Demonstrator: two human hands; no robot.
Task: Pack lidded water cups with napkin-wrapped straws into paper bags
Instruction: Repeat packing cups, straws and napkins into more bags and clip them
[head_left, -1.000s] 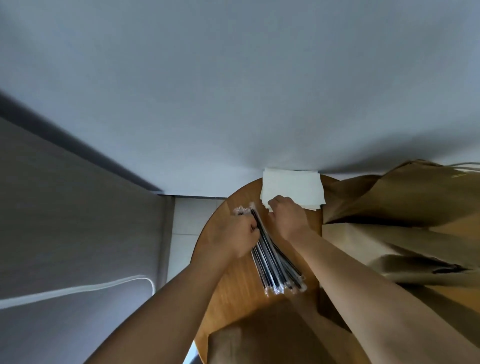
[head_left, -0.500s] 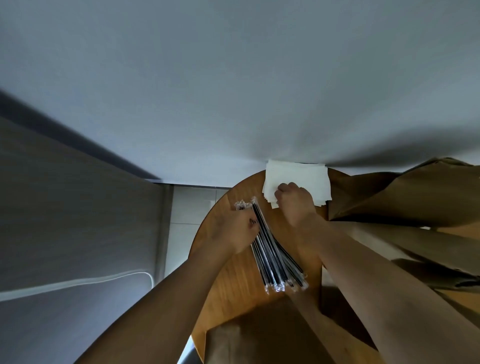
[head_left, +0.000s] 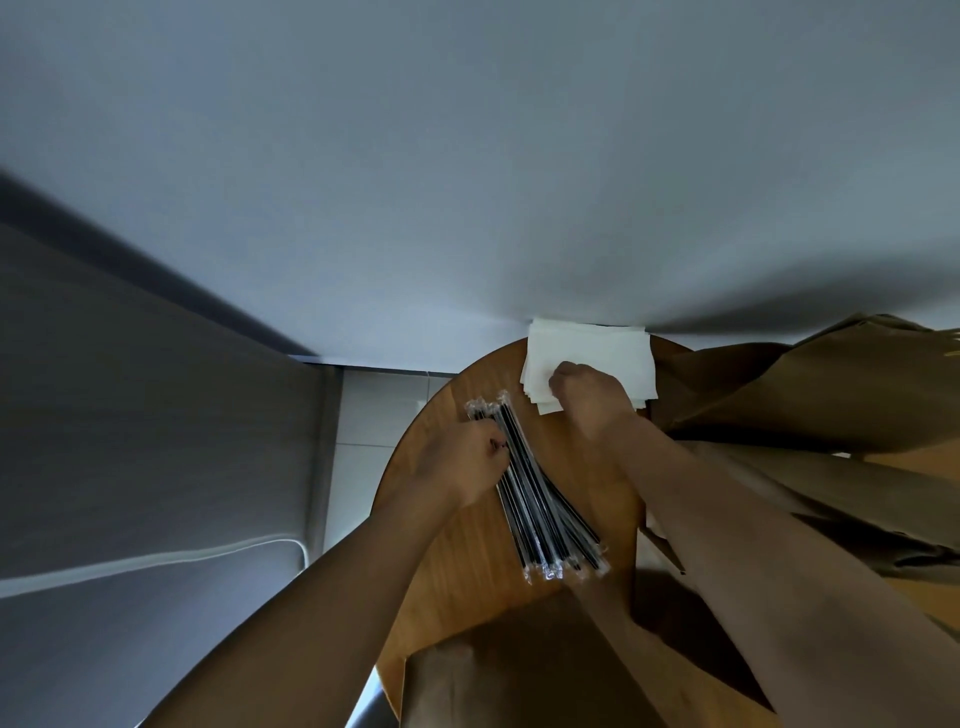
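A bundle of black straws in clear wrappers (head_left: 540, 499) lies on the round wooden table (head_left: 467, 561). My left hand (head_left: 462, 462) is at the bundle's upper left edge, its fingers curled and pinching a straw there. A stack of white napkins (head_left: 592, 348) sits at the table's far edge against the wall. My right hand (head_left: 589, 397) rests on the near left corner of the stack, fingers curled on the top napkin. Brown paper bags (head_left: 810, 395) lie to the right. No cups are visible.
A white wall rises directly behind the table. To the left stand a grey panel and a strip of tiled floor (head_left: 363, 415). Another brown paper bag (head_left: 498, 675) lies at the table's near edge under my arms.
My right hand has moved from beside the straws up onto the napkin stack. My left hand stays at the straw bundle.
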